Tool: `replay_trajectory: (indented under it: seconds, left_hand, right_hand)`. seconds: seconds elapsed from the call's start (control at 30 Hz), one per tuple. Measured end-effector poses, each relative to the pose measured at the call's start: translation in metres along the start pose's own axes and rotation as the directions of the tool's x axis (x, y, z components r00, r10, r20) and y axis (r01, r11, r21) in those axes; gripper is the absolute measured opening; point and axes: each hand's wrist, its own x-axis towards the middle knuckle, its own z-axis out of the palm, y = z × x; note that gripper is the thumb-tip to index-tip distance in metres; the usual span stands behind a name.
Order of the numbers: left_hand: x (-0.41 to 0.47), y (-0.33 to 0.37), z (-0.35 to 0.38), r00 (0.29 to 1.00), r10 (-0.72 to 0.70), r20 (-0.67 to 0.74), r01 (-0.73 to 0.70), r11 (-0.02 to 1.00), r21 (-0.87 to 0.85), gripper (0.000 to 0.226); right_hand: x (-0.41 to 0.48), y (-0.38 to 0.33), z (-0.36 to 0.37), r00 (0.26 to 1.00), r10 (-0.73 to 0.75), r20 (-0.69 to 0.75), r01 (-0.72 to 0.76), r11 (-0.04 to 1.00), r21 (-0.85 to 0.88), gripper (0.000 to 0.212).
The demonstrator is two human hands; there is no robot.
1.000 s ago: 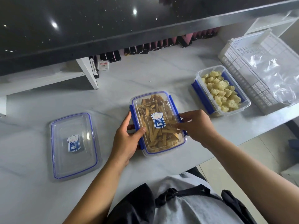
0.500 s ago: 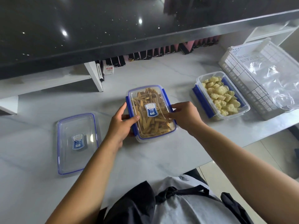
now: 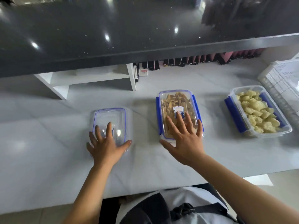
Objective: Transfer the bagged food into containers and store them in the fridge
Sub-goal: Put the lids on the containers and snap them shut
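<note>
The spare lid (image 3: 109,120), at nine o'clock of the lidded container (image 3: 178,110), is pressed by the flat, splayed left hand (image 3: 106,146); the right hand (image 3: 186,139) is likewise spread on that container; label writing is unreadable.

You can read nothing here: the blue-and-white sticker (image 3: 178,112) on the clear lidded container (image 3: 178,113) is blurred, as is the red print on the small white box (image 3: 143,72) behind it.

White marble-look counter (image 3: 56,151) carries, left to right: a loose clear lid (image 3: 111,120) with blue seal, a lidded container of brown strips (image 3: 176,101), and an open container of pale yellow chunks (image 3: 258,113). White perforated basket (image 3: 278,84) sits at far right. White shelf riser (image 3: 90,78) stands at the back.
</note>
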Motion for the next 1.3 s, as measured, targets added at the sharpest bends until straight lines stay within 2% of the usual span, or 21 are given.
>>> replay_trajectory:
  seconds: [0.07,0.17,0.37,0.43,0.5,0.57,0.63,0.67,0.73,0.77,0.8,0.87,0.97,1.03,1.1,1.17,1.23,1.3]
  left_hand:
    - [-0.002,-0.014,0.003,0.996,-0.072,0.059,0.068,0.996,0.057,0.118]
    - [-0.001,-0.016,0.004,0.992,-0.11,0.064,0.105,0.991,0.082,0.122]
    - [0.007,0.002,-0.006,0.99,-0.126,0.056,0.121,0.989,0.081,0.119]
    - [0.006,0.006,-0.01,0.993,-0.105,0.055,0.102,0.994,0.046,0.119]
    - [0.002,0.01,-0.02,0.994,-0.092,0.063,0.096,0.994,-0.054,0.118]
    - [-0.008,0.017,-0.033,1.0,-0.015,0.02,0.018,0.984,-0.178,0.119]
    - [-0.025,0.032,-0.047,0.991,0.125,-0.056,-0.136,0.948,-0.289,0.121]
    - [-0.037,0.044,-0.053,0.976,0.204,-0.077,-0.218,0.92,-0.325,0.121]
    - [-0.06,0.071,-0.058,0.926,0.368,-0.086,-0.374,0.858,-0.353,0.122]
    - [-0.07,0.084,-0.056,0.893,0.442,-0.085,-0.441,0.823,-0.357,0.123]
    - [-0.079,0.097,-0.052,0.86,0.503,-0.086,-0.497,0.787,-0.366,0.124]
    - [-0.094,0.12,-0.043,0.798,0.598,-0.079,-0.576,0.717,-0.392,0.125]
    - [-0.111,0.149,-0.03,0.724,0.69,-0.01,-0.645,0.671,-0.366,0.124]
    - [-0.119,0.162,-0.022,0.673,0.739,0.043,-0.678,0.639,-0.364,0.123]
    - [-0.121,0.173,-0.015,0.643,0.758,0.108,-0.62,0.598,-0.508,0.119]
    - [-0.117,0.184,-0.009,0.653,0.736,0.179,-0.451,0.567,-0.689,0.107]
    - [-0.108,0.198,-0.004,0.665,0.683,0.302,-0.213,0.561,-0.8,0.087]
    - [-0.101,0.216,0.002,0.563,0.688,0.458,0.08,0.506,-0.859,0.063]
  right_hand:
    - [0.0,0.001,0.004,0.999,0.002,-0.042,-0.003,1.0,-0.015,0.083]
    - [0.001,-0.001,0.007,0.996,0.007,-0.084,-0.009,1.0,-0.02,0.081]
    - [0.0,-0.002,0.005,0.999,0.01,-0.05,-0.01,1.0,0.012,0.082]
    - [0.0,-0.001,-0.002,1.0,-0.001,-0.02,0.003,0.997,0.074,0.081]
    - [-0.001,0.001,-0.014,1.0,0.011,0.013,-0.014,0.966,0.26,0.077]
    - [-0.011,0.005,-0.035,0.993,0.1,-0.059,-0.052,0.838,0.544,0.066]
    - [-0.026,0.006,-0.06,0.968,0.236,-0.084,-0.082,0.616,0.784,0.046]
    - [-0.034,0.007,-0.072,0.961,0.277,-0.02,-0.11,0.445,0.889,0.04]
    - [-0.046,0.007,-0.091,0.959,0.248,0.134,-0.151,0.05,0.987,0.04]
    - [-0.051,0.009,-0.098,0.957,0.224,0.182,-0.163,-0.1,0.981,0.043]
    - [-0.055,0.01,-0.104,0.955,0.215,0.206,-0.165,-0.194,0.967,0.045]
    - [-0.062,0.015,-0.112,0.945,0.252,0.21,-0.142,-0.263,0.954,0.044]
    - [-0.076,0.027,-0.116,0.897,0.397,0.194,-0.08,-0.287,0.954,0.037]
    - [-0.087,0.042,-0.115,0.852,0.482,0.204,-0.064,-0.291,0.955,0.04]
    - [-0.1,0.06,-0.115,0.819,0.536,0.205,-0.055,-0.283,0.957,0.044]
    - [-0.115,0.083,-0.118,0.798,0.571,0.193,-0.055,-0.251,0.967,0.049]
    - [-0.131,0.106,-0.125,0.798,0.57,0.196,-0.091,-0.208,0.974,0.068]
    - [-0.146,0.127,-0.132,0.788,0.577,0.214,-0.135,-0.178,0.975,0.082]
